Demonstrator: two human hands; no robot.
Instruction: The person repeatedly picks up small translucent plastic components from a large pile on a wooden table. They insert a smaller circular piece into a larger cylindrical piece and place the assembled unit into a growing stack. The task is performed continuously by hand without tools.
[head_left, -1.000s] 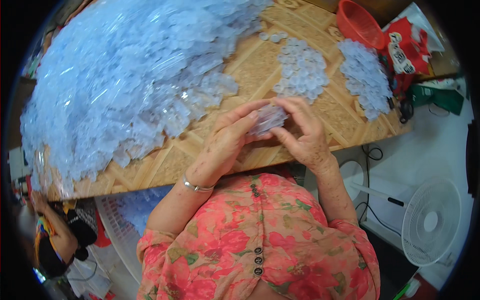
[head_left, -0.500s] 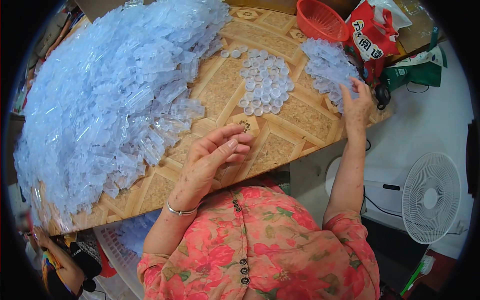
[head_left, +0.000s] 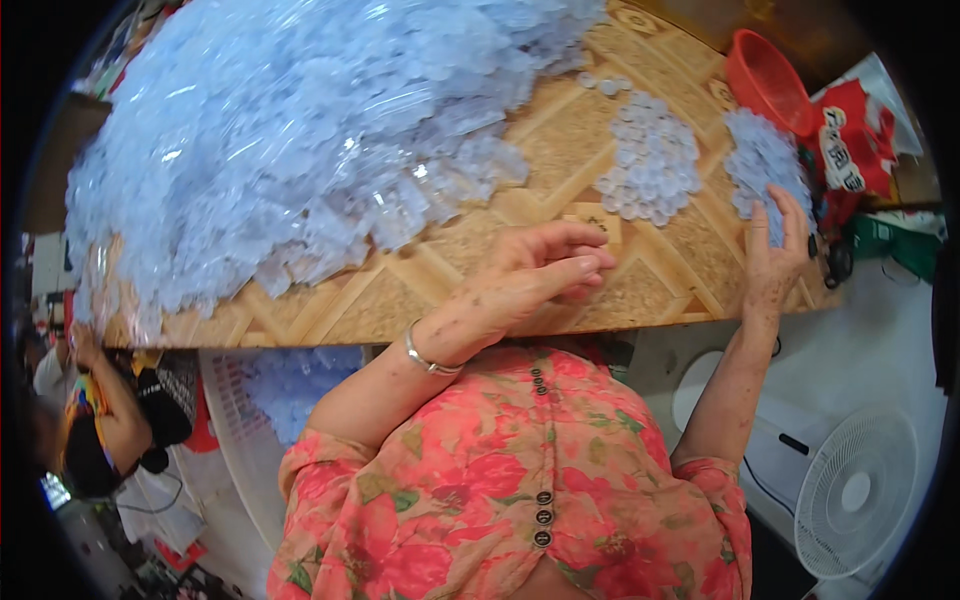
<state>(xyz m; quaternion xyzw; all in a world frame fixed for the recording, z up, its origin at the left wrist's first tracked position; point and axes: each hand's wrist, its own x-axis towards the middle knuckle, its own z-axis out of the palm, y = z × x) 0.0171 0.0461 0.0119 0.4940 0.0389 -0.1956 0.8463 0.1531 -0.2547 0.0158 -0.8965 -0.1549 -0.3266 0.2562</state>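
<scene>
Since before, right hand (head_left: pixel 775 255) lies spread on pale translucent caps (head_left: pixel 762 165); left hand (head_left: pixel 540 275) loosely open, seemingly empty.

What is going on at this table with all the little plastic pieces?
A person in a floral top sits at a wooden patterned table heaped with pale blue translucent plastic pieces. The right hand reaches out to a small pile of the same pieces at the table's right edge, fingers resting on it. The left hand hovers over bare tabletop, apparently holding nothing. Another small round pile lies between them, with a red plastic basket behind.
</scene>
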